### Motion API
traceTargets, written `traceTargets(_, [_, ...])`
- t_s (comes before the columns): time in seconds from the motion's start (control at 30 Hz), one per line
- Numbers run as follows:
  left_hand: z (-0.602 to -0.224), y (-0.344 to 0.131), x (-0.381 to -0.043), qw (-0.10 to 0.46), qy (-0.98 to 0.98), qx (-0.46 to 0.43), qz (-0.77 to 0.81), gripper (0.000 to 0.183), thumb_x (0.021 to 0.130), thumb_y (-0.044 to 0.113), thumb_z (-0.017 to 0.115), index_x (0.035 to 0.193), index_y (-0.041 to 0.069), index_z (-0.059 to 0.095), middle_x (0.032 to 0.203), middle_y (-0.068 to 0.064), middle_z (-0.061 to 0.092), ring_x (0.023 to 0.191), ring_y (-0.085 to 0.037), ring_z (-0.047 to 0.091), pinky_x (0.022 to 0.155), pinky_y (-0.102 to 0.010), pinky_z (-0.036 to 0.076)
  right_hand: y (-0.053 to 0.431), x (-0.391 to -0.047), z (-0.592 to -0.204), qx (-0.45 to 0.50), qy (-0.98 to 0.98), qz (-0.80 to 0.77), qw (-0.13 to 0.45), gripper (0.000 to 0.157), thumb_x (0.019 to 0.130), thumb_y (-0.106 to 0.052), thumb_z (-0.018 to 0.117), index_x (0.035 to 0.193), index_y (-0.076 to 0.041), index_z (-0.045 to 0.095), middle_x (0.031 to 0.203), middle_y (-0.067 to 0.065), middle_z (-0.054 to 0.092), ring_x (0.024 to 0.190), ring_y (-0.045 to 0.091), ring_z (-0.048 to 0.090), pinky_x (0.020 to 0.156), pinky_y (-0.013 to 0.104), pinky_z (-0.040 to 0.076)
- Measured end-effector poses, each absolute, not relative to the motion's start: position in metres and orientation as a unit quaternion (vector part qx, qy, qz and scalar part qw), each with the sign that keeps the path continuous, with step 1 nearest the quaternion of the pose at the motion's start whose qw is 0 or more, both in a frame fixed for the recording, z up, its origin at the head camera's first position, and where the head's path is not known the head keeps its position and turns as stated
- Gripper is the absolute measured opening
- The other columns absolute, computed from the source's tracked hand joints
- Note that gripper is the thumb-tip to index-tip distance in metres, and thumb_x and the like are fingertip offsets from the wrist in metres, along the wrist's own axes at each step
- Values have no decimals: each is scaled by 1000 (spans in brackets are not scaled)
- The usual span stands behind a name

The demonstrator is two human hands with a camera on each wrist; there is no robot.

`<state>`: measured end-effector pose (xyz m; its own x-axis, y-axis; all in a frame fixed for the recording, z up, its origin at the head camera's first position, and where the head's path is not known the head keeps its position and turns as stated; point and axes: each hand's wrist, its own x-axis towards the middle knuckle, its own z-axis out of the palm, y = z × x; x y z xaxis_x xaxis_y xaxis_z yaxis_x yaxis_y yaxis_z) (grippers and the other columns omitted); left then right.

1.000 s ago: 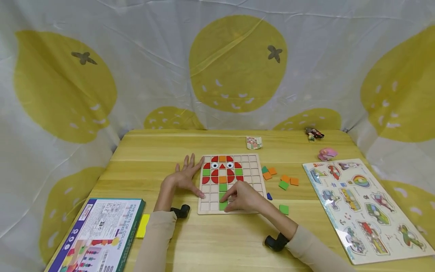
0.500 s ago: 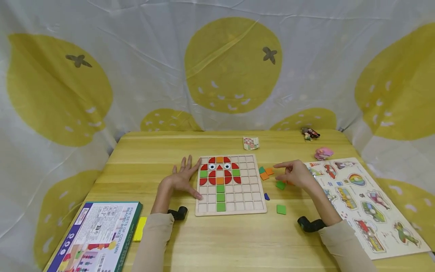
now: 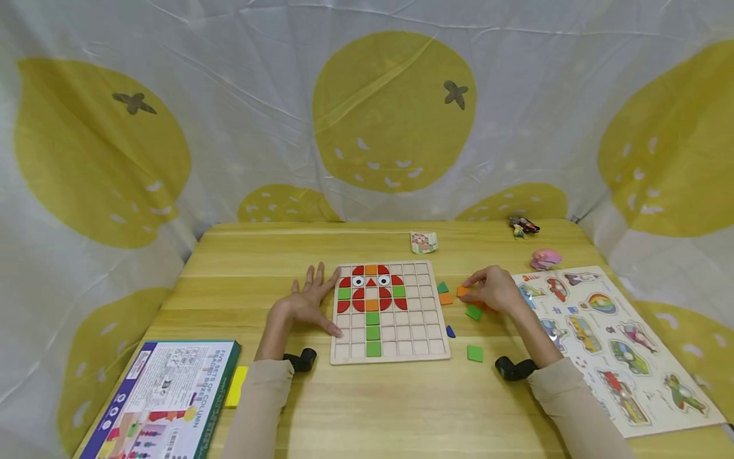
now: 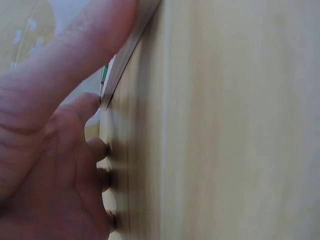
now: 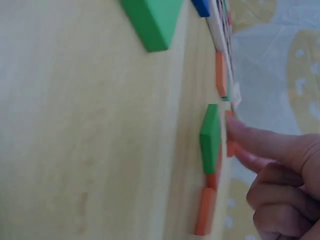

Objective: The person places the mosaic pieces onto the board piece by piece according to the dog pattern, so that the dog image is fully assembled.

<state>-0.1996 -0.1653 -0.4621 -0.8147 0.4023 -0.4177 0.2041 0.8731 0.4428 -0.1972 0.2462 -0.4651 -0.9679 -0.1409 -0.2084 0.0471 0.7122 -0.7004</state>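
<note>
A wooden grid board point(image 3: 427, 325) bears red, orange and green tiles in a figure with two round eyes, above a green column. My left hand point(image 3: 304, 307) lies spread at the board's left edge, thumb and index finger touching its side. In the left wrist view, the thumb point(image 4: 70, 55) is against that edge. Right of the board, my right hand point(image 3: 497, 293) pinches an orange square tile point(image 3: 462, 291) between thumb and index finger; the right wrist view shows this orange tile point(image 5: 230, 142) partly covered. A green tile point(image 3: 473, 312) lies close by, with other orange pieces partly hidden under the hand.
Near the board lie another orange tile point(image 3: 445, 298), a dark green piece point(image 3: 442, 287), a blue piece point(image 3: 450, 331) and a green square point(image 3: 474, 353). A picture puzzle point(image 3: 596, 382) is at right, a box point(image 3: 166, 389) at left. A small pattern card point(image 3: 424, 242) sits behind the board.
My right hand has left the green column on the board and moved right to the loose tiles. It has taken an orange tile and shifted it slightly right. The left hand stays put.
</note>
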Motion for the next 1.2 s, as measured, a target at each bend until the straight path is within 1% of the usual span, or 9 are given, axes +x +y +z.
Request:
traceTargets(0.13, [-462,-166,-200,257,932,165,195,137,59,56,86,156,22,-4,159,-20,-22,146,-42,-23,111,-71,-10,220,-191,-454,-48,893,-426,136,25,77,-20,82,97,-7,75,51,-5,30,48,11,25,46,24,25])
traceTargets(0.23, [-460,-166,-200,259,932,165,193,137,59,56,86,156,23,-5,159,-19,-23,146,-41,-24,112,-70,-10,185,-184,-450,-72,873,-452,169,23,74,-22,83,95,-12,76,52,-5,28,49,12,25,48,23,24])
traceTargets(0.37, [-460,-165,-200,258,932,165,193,137,59,56,86,156,22,-5,159,-20,-24,146,-41,-24,112,-70,-9,143,-176,-452,-100,863,-456,195,21,70,-21,87,88,-15,78,53,-3,39,49,12,29,48,23,24])
traceTargets(0.5, [-460,-165,-201,262,931,162,197,138,58,56,86,156,22,-6,159,-20,-24,146,-42,-24,111,-71,-10,121,-172,-459,-91,872,-446,181,19,66,-19,89,82,-14,79,59,-2,51,52,12,35,48,22,25])
traceTargets(0.63, [-461,-165,-200,261,931,161,199,138,58,56,86,156,22,-6,159,-20,-24,146,-42,-23,111,-71,-10,116,-172,-463,-73,882,-435,168,21,64,-19,90,82,-16,79,61,-1,53,55,13,38,49,22,24])
traceTargets(0.8, [-460,-165,-201,259,931,161,202,138,58,55,87,156,22,-6,159,-20,-24,146,-42,-23,111,-71,-10,118,-171,-464,-74,874,-447,175,20,66,-16,89,84,-16,80,66,-1,59,58,13,38,50,22,26])
traceTargets(1.03, [-460,-164,-201,261,931,162,199,138,58,55,87,156,22,-5,159,-20,-24,146,-42,-24,111,-71,-10,114,-168,-465,-95,880,-432,171,20,68,-17,87,87,-18,80,57,5,58,51,12,36,47,20,24])
traceTargets(1.1, [-460,-164,-201,263,931,159,198,138,58,55,87,156,22,-5,159,-20,-24,146,-42,-24,111,-71,-10,116,-168,-464,-100,876,-438,177,20,70,-17,86,89,-18,80,63,3,62,53,11,35,47,21,24])
traceTargets(1.2, [-461,-164,-201,265,931,155,195,138,58,55,86,156,23,-6,159,-19,-24,146,-41,-24,112,-70,-10,129,-171,-459,-96,869,-449,183,21,73,-17,84,94,-18,79,60,-1,55,52,12,32,47,21,24])
